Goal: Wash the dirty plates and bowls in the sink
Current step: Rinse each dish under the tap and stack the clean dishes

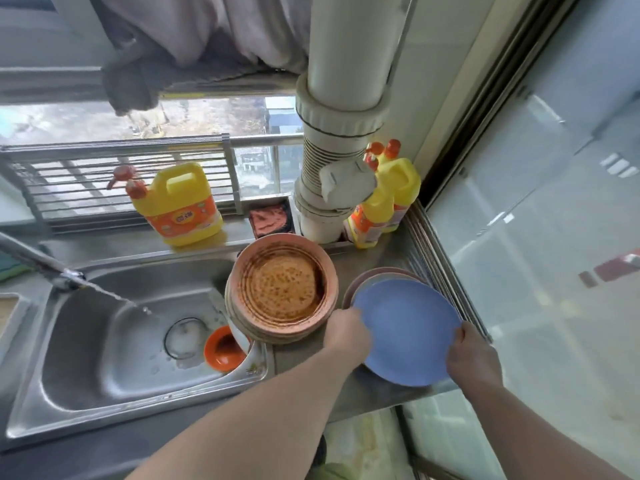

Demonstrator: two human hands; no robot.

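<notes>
Two hands are set on the blue plate (407, 329), held tilted over the worktop (377, 258) just right of the sink (131, 344): the left hand (346, 336) grips its left rim, the right hand (472, 358) its near right rim, fingers curled round the edge. The plate is judged light, stiff and slippery when wet; opposite rims are best gripped. A greasy plate stack (282, 289) stands at the sink's right edge.

You stand in a home kitchen: a steel sink (114, 327) with running tap (38, 263), detergent bottle (180, 206), dirty plates (282, 289).
</notes>
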